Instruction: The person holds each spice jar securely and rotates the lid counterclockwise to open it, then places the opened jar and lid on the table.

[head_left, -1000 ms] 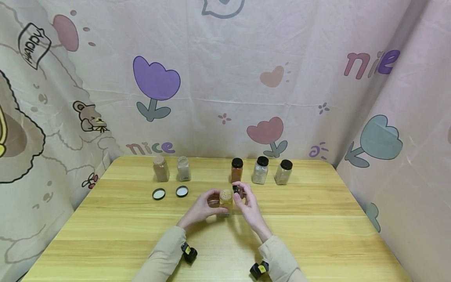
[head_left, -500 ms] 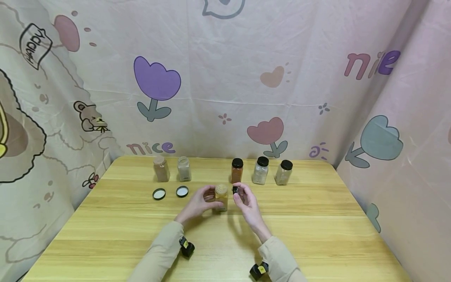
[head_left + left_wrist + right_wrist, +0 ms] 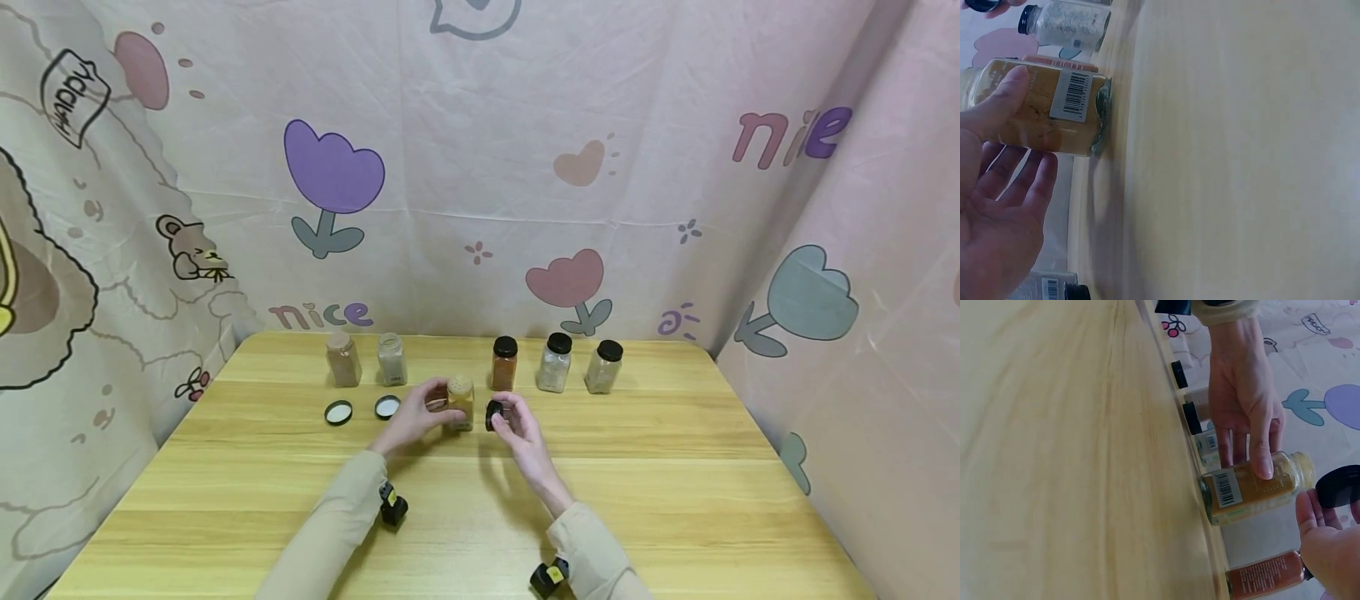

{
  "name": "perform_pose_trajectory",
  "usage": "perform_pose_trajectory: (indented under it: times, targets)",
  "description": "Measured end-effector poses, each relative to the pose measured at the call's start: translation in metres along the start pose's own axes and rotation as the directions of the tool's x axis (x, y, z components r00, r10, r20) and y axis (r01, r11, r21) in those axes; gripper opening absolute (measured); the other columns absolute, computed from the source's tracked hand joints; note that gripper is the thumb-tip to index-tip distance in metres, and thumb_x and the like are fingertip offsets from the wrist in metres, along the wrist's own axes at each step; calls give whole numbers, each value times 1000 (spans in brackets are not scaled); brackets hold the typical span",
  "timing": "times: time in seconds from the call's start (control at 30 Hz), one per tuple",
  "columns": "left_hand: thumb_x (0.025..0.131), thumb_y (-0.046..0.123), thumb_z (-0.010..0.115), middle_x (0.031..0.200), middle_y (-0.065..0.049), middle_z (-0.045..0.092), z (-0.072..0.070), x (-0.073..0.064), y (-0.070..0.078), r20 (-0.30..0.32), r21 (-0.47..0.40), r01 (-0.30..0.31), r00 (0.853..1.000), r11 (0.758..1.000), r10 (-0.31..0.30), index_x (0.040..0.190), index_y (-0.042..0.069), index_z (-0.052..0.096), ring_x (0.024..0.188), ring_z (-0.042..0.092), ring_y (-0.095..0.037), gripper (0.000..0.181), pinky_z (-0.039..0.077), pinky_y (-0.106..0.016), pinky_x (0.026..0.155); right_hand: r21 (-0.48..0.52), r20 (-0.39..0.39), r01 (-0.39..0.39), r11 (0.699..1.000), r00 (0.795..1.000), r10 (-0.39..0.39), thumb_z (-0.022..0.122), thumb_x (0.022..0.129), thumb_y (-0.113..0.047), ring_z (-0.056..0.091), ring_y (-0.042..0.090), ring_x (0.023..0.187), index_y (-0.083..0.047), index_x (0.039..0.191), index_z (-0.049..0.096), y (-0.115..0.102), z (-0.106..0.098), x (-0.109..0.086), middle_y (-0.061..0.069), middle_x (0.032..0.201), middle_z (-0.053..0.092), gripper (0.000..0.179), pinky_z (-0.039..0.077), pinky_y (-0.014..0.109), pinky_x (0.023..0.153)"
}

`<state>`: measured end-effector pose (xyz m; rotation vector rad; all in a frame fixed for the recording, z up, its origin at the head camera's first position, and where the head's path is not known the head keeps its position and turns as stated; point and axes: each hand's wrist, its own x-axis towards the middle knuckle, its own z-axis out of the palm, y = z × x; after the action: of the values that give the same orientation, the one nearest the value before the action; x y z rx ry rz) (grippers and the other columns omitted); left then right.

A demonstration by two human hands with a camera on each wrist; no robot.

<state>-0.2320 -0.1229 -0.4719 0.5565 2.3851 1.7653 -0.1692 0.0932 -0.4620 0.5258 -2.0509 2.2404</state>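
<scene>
My left hand (image 3: 415, 418) grips a clear spice jar (image 3: 462, 407) of yellow-brown powder, thumb on the near side and fingers behind. The jar is upright with its perforated shaker top bare; in the left wrist view a barcode label (image 3: 1071, 95) faces the camera. Whether its base touches the table I cannot tell. Just right of the jar, my right hand (image 3: 531, 442) pinches a black lid (image 3: 492, 415), turned on edge and apart from the jar. The right wrist view shows this lid (image 3: 1339, 486) close to the jar's neck.
Two uncapped jars, one brownish (image 3: 343, 363) and one pale (image 3: 392, 362), stand back left. Two black-rimmed lids (image 3: 338, 412) lie before them, white insides up. At back right are three black-capped jars: orange-red (image 3: 505, 365), white (image 3: 555, 365) and beige (image 3: 603, 369). A printed curtain (image 3: 465, 167) hangs behind.
My left hand has carried the spice jar leftward and farther back, away from the right hand. The black lid has shifted slightly left and tipped in the right fingers.
</scene>
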Motion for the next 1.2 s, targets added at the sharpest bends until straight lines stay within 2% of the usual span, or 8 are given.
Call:
perform_pose_trajectory:
  times: [0.2,0.4,0.57,0.7,0.93,1.07,1.2]
  targets:
    - [88,9,77,140,-29,56,-6,8,-3,-23,20,-11,1000,1000,11,140,-7,48,132,54,-46,61,47,-49,113,-1,27,-48,999,998,48,52,100,-1,58,0,102,14,136,43,3,3,3,12,125,54,40,49,13,91]
    - [88,11,77,140,-29,57,-10,13,-3,-60,61,-16,998,998,20,141,-6,49,133,54,-44,62,44,-50,115,8,62,-76,997,995,76,51,99,3,57,1,98,17,135,42,5,7,3,32,128,48,40,51,13,88]
    - [89,10,76,140,-27,57,-13,18,-3,-78,85,-13,997,996,20,143,-4,49,133,54,-42,62,44,-49,116,-11,92,-100,995,991,100,52,99,3,57,1,97,17,135,40,8,9,4,38,130,44,41,51,13,89]
    - [89,10,75,138,-28,58,-17,22,-4,-81,96,-29,996,995,36,142,-4,49,132,55,-42,60,44,-50,117,-46,113,-129,991,985,133,55,99,1,58,5,102,14,137,41,8,10,5,39,134,44,43,51,13,91]
    - [90,9,73,139,-30,57,-23,30,-5,-100,118,-38,994,992,50,142,-5,49,133,53,-44,59,43,-52,117,-129,120,-214,968,966,229,60,99,-5,59,33,121,12,139,40,10,12,14,35,140,47,48,53,18,95]
    - [91,7,72,141,-32,55,-26,35,-8,-107,139,-44,992,989,60,145,-6,45,133,52,-46,62,43,-54,116,-156,105,-215,964,967,233,63,97,-7,63,25,116,11,136,43,12,16,22,32,135,54,47,57,25,97]
    - [91,7,71,142,-32,54,-28,39,-9,-115,160,-36,992,986,55,146,-6,43,135,52,-45,63,43,-52,117,-146,76,-235,961,966,248,66,95,-4,67,20,108,11,134,44,17,20,32,30,127,60,47,58,26,93]
